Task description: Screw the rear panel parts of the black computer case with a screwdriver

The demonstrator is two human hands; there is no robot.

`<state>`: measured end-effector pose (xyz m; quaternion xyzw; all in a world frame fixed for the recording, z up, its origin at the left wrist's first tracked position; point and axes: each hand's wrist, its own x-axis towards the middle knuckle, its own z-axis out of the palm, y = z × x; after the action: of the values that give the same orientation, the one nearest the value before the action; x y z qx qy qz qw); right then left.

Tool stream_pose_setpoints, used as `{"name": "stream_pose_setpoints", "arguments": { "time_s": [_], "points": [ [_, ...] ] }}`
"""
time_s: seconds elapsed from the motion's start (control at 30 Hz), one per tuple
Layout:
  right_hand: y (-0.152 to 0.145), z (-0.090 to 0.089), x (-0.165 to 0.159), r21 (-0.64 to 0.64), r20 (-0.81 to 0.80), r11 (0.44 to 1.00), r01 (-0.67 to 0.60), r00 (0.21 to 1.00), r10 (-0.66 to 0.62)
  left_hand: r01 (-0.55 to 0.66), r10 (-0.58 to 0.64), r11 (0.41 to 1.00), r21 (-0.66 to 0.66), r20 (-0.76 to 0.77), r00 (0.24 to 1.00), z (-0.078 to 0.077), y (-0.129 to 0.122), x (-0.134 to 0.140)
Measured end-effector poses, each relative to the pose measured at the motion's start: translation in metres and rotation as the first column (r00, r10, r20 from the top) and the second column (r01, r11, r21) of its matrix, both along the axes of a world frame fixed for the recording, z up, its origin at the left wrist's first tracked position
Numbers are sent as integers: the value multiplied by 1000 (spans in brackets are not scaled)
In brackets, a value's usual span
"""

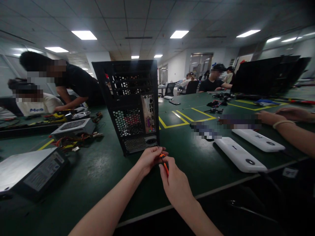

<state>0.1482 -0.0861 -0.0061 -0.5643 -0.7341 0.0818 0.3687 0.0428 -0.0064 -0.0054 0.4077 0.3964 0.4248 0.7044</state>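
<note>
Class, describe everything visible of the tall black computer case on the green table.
The tall black computer case looks like metal and stands upright on the green table, its port side towards the camera. Slotted openings fill the top; below lies a hexagonal mesh, beside a silvery port plate holding a purple connector. Lowest, a finely perforated panel carries a dark socket. An orange screwdriver and the left hand are near its lower right corner; contact is unclear.

Your right hand (176, 183) partly hides the orange screwdriver (162, 156). The left edge cuts off the nearer power supply (29, 162); you can't read its label (44, 172).
</note>
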Motion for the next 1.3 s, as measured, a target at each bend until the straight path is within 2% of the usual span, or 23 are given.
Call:
{"name": "stream_pose_setpoints", "arguments": {
  "time_s": [0.1, 0.23, 0.33, 0.43, 0.57, 0.7, 0.77, 0.9, 0.97, 1.03, 1.17, 1.23, 1.3],
  "points": [
    [-6, 0, 2, 26, 42, 998, -50, 998, 49, -38, 36, 999, -36, -43, 998, 1, 3, 1],
    [-9, -4, 2, 187, 218, 974, -130, 972, 88, -57, 54, 996, -61, -61, 997, 3, 5, -3],
    [-3, -5, 5, 255, 193, 965, -53, 981, 2, -75, 72, 996, -41, -78, 994, 3, 6, -4],
    [2, -1, 10, 229, 79, 971, 66, 993, -86, -43, 43, 999, -1, -9, 999, 1, 6, -3],
    [-1, 6, 12, 181, 44, 984, 6, 999, -14, -9, 10, 1000, -20, 66, 998, -2, 9, -3],
    [-4, 3, 6, 228, 111, 973, -29, 994, 4, -5, 7, 998, -62, 34, 999, -3, 12, -3],
    [-3, 0, 3, 206, 131, 978, -31, 991, 4, -9, 9, 997, -71, -2, 1000, -3, 12, -2],
    [0, -2, -1, 84, 34, 996, -18, 999, 15, 30, -30, 999, -36, -10, 999, -2, 12, -1],
    [0, -3, -3, 71, -8, 997, -39, 999, 39, 47, -48, 999, -13, -13, 999, -2, 12, -2],
    [-2, -5, -5, 102, 13, 994, -37, 999, 36, 46, -46, 999, -13, -27, 999, -2, 12, -4],
    [-5, -7, -6, 206, 191, 975, -88, 980, 48, 27, -27, 999, -45, -19, 999, -1, 12, -4],
    [-3, -4, -4, 243, 183, 967, -81, 982, 36, 19, -18, 999, -37, 14, 1000, 0, 11, -4],
    [1, 3, 0, 253, 107, 967, -18, 994, -10, 18, -17, 1000, -17, 68, 998, 1, 9, -3]
  ]
}}
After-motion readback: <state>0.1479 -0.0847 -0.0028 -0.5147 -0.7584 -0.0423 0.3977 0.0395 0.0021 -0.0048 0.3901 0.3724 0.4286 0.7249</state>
